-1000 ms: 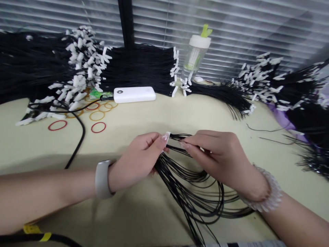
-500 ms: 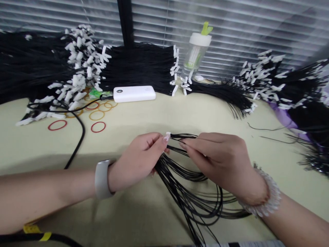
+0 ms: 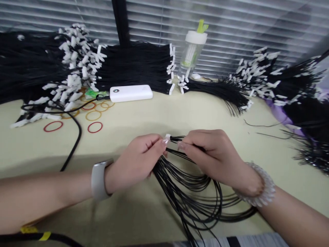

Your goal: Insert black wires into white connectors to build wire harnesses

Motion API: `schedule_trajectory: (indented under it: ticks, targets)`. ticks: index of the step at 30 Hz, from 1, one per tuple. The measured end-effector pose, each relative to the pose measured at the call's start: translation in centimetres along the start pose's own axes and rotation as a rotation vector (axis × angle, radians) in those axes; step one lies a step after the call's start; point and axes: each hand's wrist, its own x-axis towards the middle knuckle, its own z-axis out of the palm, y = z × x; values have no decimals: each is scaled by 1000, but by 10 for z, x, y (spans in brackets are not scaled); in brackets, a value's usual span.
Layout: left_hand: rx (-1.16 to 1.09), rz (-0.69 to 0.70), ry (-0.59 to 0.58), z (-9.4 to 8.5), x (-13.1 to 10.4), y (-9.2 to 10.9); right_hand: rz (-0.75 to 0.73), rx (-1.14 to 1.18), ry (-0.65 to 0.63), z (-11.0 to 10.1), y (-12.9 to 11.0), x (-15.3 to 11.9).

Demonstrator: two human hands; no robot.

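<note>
Carefully, left fingers (image 3: 156,148) clamp a plug (image 3: 168,136), right fingers (image 3: 193,150) pinch wires (image 3: 175,138); loose loops (image 3: 164,173) toward the bench's (image 3: 138,118) near edge could tangle.

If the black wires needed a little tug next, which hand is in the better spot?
Probably the right hand: it pinches the black wires just beside the white connector, while the left hand is busy holding that connector.
</note>
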Motion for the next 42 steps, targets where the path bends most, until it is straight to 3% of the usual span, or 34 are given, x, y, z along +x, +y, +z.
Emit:
schedule_trajectory:
  ticks: [4, 10, 14, 24, 33, 42]
  targets:
    - [-3, 2, -20, 0, 0, -2, 9, -15, 17, 2, 2, -1]
    - [4, 3, -36, -2, 1, -2, -128, -118, 34, 4, 4, -1]
    - [25, -10, -47, -2, 1, 1, -116, -170, 19, 5, 5, -2]
    - [67, 16, -70, -3, 0, -2, -155, -16, -4, 10, 6, -5]
    - [14, -14, -86, -3, 2, -3, -213, -203, 186, 16, 6, -10]
    - [50, 29, -83, -4, 1, -2, -265, -376, 220, 21, 11, -13]
